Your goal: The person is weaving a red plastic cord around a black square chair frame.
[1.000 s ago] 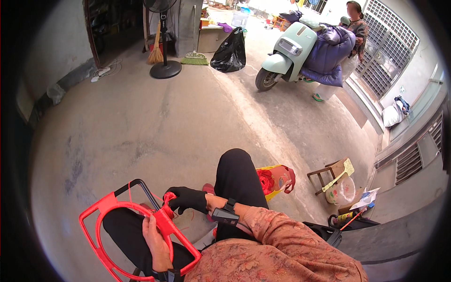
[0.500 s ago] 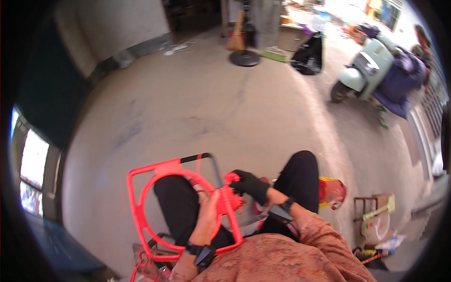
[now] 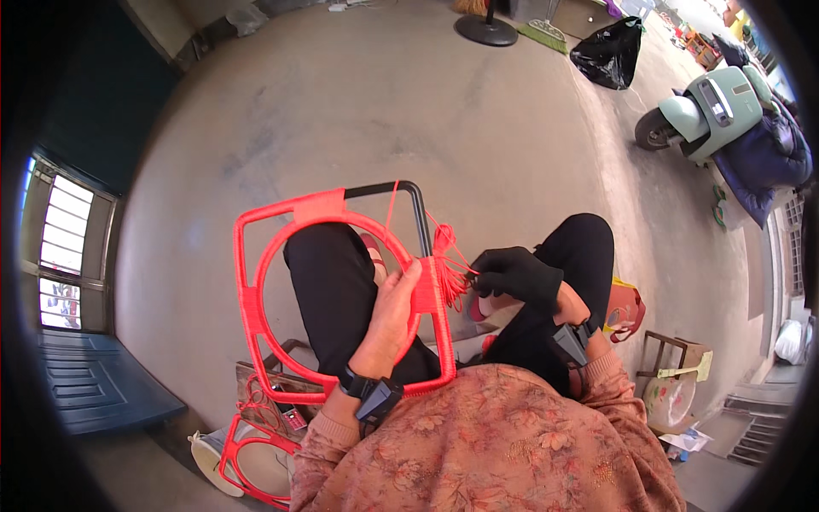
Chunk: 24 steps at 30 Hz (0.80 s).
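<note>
Bare concrete floor (image 3: pixel 256 128) now fills the view as the head has tipped down; the red cord-wrapped square metal frame (image 3: pixel 341 299) stays on the lap. Left hand (image 3: pixel 394 316) grips its rim with fingers pressed together, while the black-gloved right hand (image 3: pixel 516 275) pinches the loose red cord (image 3: pixel 448 256), so wrapping seems under way

Square metal frame (image 3: pixel 256 341) wrapped in red cord (image 3: pixel 444 256) (top-right corner bare black), inner ring, apparently resting across the lap

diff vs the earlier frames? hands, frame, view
View swung left and tilted down: the scooter slid to the right edge, a window came in at left. Left hand stayed gripping the red frame on the lap; gloved right hand kept to the red cord at the frame's right side.
</note>
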Each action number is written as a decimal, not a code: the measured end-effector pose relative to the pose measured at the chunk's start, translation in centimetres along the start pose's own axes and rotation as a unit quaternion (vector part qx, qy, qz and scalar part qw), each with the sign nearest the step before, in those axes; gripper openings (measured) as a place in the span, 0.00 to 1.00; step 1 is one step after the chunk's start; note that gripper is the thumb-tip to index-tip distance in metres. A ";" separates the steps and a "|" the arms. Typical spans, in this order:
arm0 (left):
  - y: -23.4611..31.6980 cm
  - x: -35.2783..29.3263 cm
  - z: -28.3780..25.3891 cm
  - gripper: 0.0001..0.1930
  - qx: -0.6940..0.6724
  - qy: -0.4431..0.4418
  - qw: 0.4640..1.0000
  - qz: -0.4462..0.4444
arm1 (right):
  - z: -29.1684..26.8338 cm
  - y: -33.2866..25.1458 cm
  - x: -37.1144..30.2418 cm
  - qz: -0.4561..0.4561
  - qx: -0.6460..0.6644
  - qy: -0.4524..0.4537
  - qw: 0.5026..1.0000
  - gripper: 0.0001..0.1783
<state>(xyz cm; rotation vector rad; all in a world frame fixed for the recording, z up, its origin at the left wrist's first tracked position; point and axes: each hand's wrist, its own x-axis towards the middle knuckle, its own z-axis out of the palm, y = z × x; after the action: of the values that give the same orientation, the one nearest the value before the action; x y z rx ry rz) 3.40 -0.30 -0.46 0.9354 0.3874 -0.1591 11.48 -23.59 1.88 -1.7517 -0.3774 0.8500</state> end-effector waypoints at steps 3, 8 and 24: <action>0.0 0.1 0.1 0.17 -0.005 0.014 1.000 -0.027 | 0.5 1.0 0.8 -0.034 -0.121 0.076 0.989 0.16; 0.6 -0.1 0.5 0.17 -0.008 0.017 0.999 -0.027 | 0.1 1.6 3.4 -0.060 -0.140 0.185 0.971 0.21; 0.2 -0.5 -0.1 0.10 -0.041 0.016 0.998 0.052 | -0.3 2.6 1.1 -0.050 0.486 0.236 0.840 0.19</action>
<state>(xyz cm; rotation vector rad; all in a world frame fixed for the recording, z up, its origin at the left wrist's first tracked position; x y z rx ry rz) 2.97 -0.13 -0.20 0.8758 0.3718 -0.0318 12.05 -24.02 -0.91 -0.9018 0.2759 0.3698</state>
